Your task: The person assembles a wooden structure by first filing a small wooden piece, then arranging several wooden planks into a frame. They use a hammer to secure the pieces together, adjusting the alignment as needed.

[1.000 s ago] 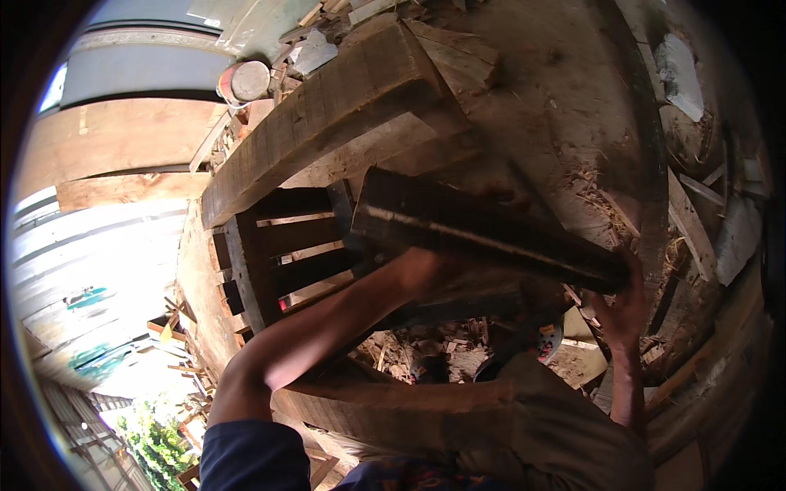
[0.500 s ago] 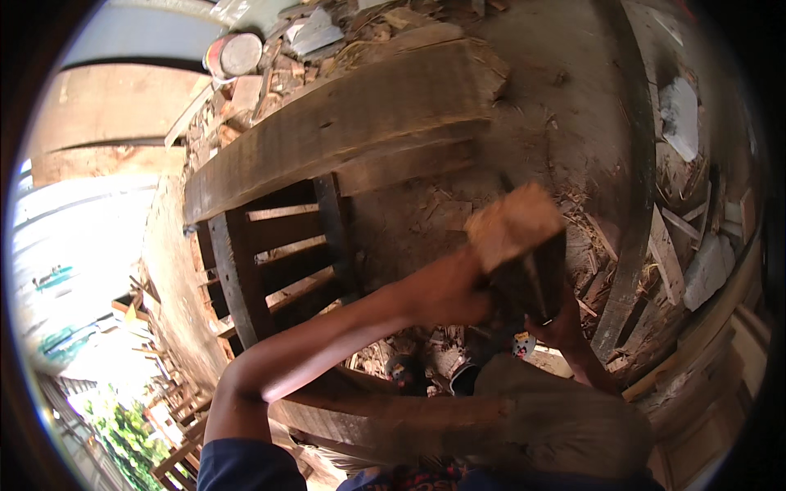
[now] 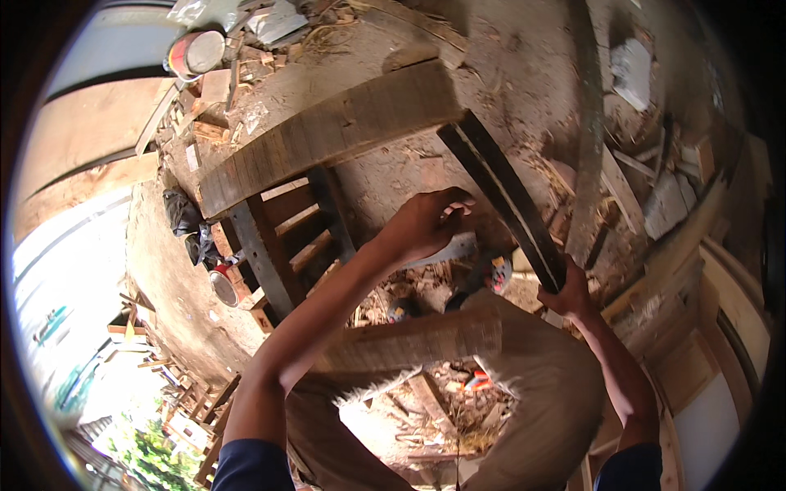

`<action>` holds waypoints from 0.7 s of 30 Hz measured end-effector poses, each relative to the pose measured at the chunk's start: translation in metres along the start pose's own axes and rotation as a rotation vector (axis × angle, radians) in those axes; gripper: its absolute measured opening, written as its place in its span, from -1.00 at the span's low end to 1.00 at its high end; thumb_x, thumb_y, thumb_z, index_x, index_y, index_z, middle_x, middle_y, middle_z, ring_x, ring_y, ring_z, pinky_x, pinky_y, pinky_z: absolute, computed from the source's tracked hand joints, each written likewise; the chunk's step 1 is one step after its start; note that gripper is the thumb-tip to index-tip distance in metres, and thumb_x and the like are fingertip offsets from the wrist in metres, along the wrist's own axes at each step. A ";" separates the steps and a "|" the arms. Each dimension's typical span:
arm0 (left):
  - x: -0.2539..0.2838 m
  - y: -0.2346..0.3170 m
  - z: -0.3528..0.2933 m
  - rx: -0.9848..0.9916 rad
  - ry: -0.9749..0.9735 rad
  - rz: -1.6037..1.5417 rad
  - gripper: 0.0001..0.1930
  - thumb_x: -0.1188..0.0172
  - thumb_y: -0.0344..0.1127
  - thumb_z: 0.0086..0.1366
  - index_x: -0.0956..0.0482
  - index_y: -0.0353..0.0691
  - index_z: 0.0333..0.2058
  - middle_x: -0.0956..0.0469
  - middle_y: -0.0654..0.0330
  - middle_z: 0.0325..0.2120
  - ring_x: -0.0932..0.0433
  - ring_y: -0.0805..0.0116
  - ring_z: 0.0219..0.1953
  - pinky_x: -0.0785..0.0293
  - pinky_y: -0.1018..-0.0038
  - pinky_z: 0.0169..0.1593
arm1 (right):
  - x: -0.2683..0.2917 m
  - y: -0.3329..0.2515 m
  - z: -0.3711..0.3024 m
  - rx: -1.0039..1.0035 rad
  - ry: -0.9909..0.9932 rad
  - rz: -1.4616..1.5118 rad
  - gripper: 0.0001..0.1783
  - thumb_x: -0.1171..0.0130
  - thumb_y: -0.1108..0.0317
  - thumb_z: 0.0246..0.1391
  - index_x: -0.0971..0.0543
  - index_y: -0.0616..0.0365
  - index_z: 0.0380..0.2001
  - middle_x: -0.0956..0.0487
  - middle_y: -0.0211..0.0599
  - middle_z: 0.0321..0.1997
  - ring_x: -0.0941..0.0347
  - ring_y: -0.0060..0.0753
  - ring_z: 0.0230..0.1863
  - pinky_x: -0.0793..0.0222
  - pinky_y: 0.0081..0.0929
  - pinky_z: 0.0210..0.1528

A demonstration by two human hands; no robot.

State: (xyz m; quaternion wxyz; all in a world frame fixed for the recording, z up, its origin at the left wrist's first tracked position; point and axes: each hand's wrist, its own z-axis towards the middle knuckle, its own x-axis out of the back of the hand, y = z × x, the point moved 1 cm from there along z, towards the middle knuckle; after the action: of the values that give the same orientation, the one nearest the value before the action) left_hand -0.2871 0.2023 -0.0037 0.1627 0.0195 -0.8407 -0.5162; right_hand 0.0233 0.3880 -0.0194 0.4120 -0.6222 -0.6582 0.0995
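Note:
My right hand [image 3: 571,290] is closed around the lower end of a long dark piece of wood [image 3: 509,204] with a pale line along its length. The piece slants up to the left; its far end is beside the right end of a thick wooden beam [image 3: 336,127], and I cannot tell whether they touch. My left hand [image 3: 430,222] hovers to the left of the dark piece, loosely curled and apart, with nothing in it. A second wooden beam [image 3: 409,340] lies across, close to my legs. Dark slatted legs [image 3: 266,254] stand below the far beam.
Wood scraps and shavings litter the ground. A paint bucket [image 3: 203,52] stands at the far left, and a red can [image 3: 228,286] nearer. White blocks [image 3: 632,75] and boards [image 3: 622,192] lie at the right. An orange-handled tool [image 3: 477,380] lies between my legs.
The dark piece has swung from end-on, near both hands, to lying lengthwise away from me. My left hand has come off it and moved left; my right hand still holds it.

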 end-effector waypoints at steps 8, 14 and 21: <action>0.010 0.081 -0.088 0.177 -0.054 -0.016 -0.69 -0.12 -0.24 0.46 -0.53 -0.27 0.07 -0.69 0.05 -0.09 -0.68 0.25 -0.05 -0.56 0.34 0.06 | 0.009 -0.028 -0.118 -0.237 0.033 0.183 -0.40 -0.42 0.27 -0.30 -0.50 0.26 -0.11 -0.59 -0.29 -0.34 -0.54 -0.41 -0.31 -0.46 -0.39 -0.18; -0.018 0.094 -0.146 0.242 -0.265 0.424 -0.10 -0.49 0.21 0.06 -0.39 -0.15 0.27 -0.57 -0.12 0.07 -0.58 -0.13 0.10 -0.49 0.14 0.19 | -0.017 -0.061 -0.190 -0.416 0.129 0.706 -0.56 -0.37 0.36 -0.24 -0.53 0.16 -0.19 -0.52 -0.45 -0.39 -0.46 -0.51 -0.35 -0.42 -0.44 -0.27; -0.019 0.066 -0.137 0.461 -0.397 0.505 0.01 -0.54 0.42 -0.24 -0.55 -0.26 0.06 -0.65 -0.18 -0.11 -0.65 -0.08 -0.02 -0.59 0.13 0.03 | -0.048 -0.075 -0.230 -0.562 0.283 0.851 -0.71 -0.38 0.33 -0.17 -0.56 0.14 -0.34 -0.50 -0.48 -0.46 -0.46 -0.53 -0.43 -0.41 -0.43 -0.36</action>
State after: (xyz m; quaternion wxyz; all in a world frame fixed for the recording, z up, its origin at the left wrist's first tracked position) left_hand -0.2204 0.1191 0.1062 0.1101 -0.2519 -0.9280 -0.2514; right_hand 0.1156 0.2414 0.1563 0.2372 -0.9282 -0.2867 -0.0072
